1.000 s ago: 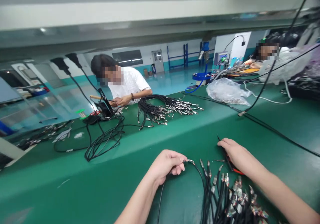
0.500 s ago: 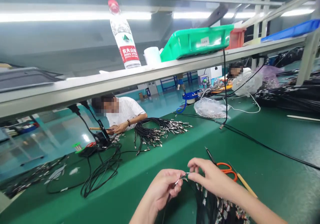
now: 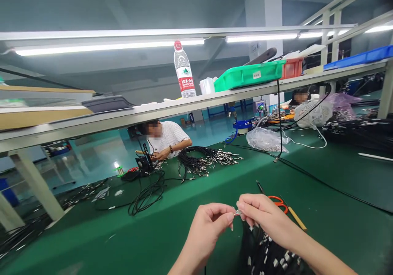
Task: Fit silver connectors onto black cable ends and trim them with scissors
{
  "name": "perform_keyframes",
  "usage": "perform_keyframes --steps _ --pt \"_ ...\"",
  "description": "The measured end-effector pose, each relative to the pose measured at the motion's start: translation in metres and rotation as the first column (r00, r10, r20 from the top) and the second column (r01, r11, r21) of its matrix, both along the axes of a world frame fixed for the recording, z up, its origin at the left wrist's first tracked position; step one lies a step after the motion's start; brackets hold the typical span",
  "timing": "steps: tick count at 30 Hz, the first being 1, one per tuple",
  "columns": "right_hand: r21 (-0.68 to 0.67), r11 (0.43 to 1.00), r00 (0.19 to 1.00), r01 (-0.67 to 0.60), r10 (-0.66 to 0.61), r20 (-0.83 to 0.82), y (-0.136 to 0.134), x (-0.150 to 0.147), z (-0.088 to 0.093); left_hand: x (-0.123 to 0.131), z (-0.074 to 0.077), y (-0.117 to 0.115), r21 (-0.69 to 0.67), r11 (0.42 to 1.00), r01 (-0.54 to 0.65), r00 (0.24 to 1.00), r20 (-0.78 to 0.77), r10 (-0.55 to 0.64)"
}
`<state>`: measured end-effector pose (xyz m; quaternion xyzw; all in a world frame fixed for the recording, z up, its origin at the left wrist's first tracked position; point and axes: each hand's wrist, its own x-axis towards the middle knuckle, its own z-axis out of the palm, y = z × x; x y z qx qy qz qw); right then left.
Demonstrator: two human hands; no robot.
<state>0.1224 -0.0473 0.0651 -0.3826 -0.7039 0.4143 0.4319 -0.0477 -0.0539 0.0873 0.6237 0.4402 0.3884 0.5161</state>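
Note:
My left hand (image 3: 210, 228) is closed in a pinch, thumb and forefinger on a small silvery connector (image 3: 237, 212). From the other side my right hand (image 3: 260, 213) pinches the same piece, so the fingertips almost meet and hide most of it. A short dark strand below my left wrist looks like a cable. Under my right forearm lies a bundle of black cables (image 3: 260, 246) with many metal ends. Just beyond my right hand are orange-handled scissors (image 3: 281, 204), a tool with a yellow handle (image 3: 297, 219) and a dark pen-like tool (image 3: 259, 186).
Farther off on the green table (image 3: 184, 209) lie a second cable bundle (image 3: 196, 160), a coiled black cord (image 3: 147, 195) and a plastic bag (image 3: 265, 138). A shelf (image 3: 172, 105) crosses above, bearing a bottle (image 3: 185, 72) and a green bin (image 3: 250, 75). A co-worker (image 3: 172, 138) sits opposite.
My right hand's fingers have gone from spread to pinched on the connector. My left hand's grip has moved up to it. The view has tilted upward and swung left.

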Motion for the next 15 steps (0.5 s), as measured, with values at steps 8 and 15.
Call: perform_keyframes --steps 8,15 --pt "-0.033 0.999 0.997 0.003 -0.006 -0.072 -0.059 -0.023 0.013 -0.02 0.01 -0.052 0.008 0.999 0.038 0.997 0.07 -0.039" --pt "0.019 0.999 0.999 0.041 -0.04 -0.017 -0.084 -0.045 0.015 -0.043 0.009 -0.075 0.028 0.997 0.067 0.992 0.106 -0.07"
